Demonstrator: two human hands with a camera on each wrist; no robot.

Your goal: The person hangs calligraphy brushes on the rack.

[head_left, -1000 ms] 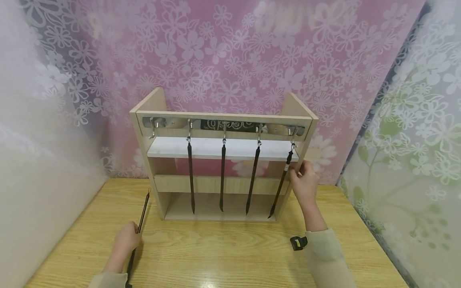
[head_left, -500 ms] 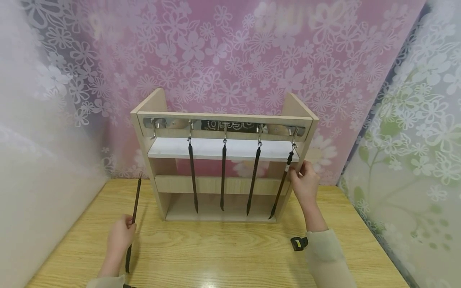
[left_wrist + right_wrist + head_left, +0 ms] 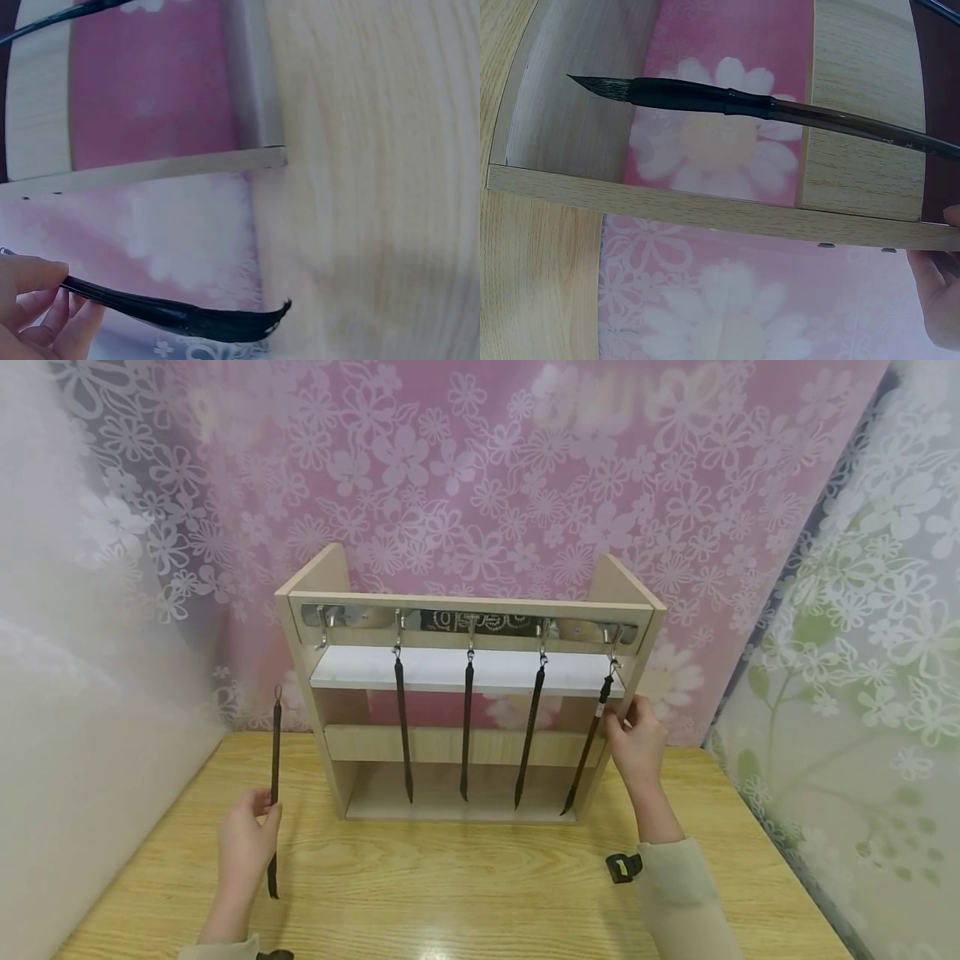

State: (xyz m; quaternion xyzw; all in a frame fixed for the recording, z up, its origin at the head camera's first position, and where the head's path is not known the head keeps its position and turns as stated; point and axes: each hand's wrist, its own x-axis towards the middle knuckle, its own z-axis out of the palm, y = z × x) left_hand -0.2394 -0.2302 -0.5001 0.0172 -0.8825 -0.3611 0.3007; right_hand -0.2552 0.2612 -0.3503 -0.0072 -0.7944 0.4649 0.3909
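My left hand (image 3: 247, 839) pinches a dark writing brush (image 3: 275, 752) by its handle, left of the wooden shelf unit (image 3: 480, 747). The brush is nearly upright, hanging loop at the top; in the left wrist view its black bristle tip (image 3: 232, 324) bends to one side. With fingers and thumb, my right hand (image 3: 637, 743) grips the front edge of the unit's right side panel (image 3: 705, 208). Right beside that hand hangs a brush with a white band (image 3: 588, 752). Several dark brushes hang by loops from the metal hook rail (image 3: 360, 616), on every hook except the leftmost (image 3: 323, 631).
The unit stands on a wood-grain table (image 3: 435, 877), with a white shelf board (image 3: 450, 668) behind the brushes. A pink flowered backdrop (image 3: 465, 468) rises behind, and pale flowered panels flank both sides. A black strap device (image 3: 624, 867) shows at the right wrist.
My left hand has raised its brush and shifted slightly left, and the brush has turned from slanted to nearly upright. The right hand has stayed at the side panel.
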